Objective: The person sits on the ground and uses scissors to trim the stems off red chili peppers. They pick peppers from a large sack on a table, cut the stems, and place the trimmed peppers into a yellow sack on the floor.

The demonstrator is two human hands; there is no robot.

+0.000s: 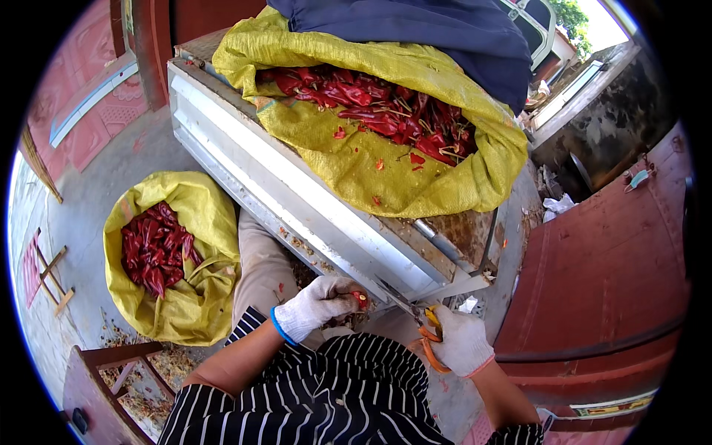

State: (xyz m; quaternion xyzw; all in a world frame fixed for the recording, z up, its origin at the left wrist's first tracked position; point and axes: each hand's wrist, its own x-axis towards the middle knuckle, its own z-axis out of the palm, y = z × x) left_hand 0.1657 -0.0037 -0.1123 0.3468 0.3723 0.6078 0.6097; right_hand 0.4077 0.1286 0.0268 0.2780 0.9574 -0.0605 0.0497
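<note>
Closed around a red chili pepper (361, 299), my left hand (320, 306) wears a white knit glove with a blue cuff. Only the cut-looking end of the pepper shows past the fingers. My right hand (461, 339), in a similar glove with a pink cuff, grips orange-handled scissors (429, 340). Their blades point up and left, apart from the pepper. Beyond my hands, a large yellow woven sack (356, 161) lies with its mouth wide, holding red dried chilies (384, 105) with stems. To the left stands a second yellow sack (219, 222) with more red chilies (153, 245).
The big sack rests on a metal truck bed (267, 161) whose side edge runs diagonally before me. Dark blue cloth (400, 28) covers the sack's far side. A wooden chair (105, 384) is at lower left, near scattered stem debris (161, 367). A red metal gate (601, 256) stands right.
</note>
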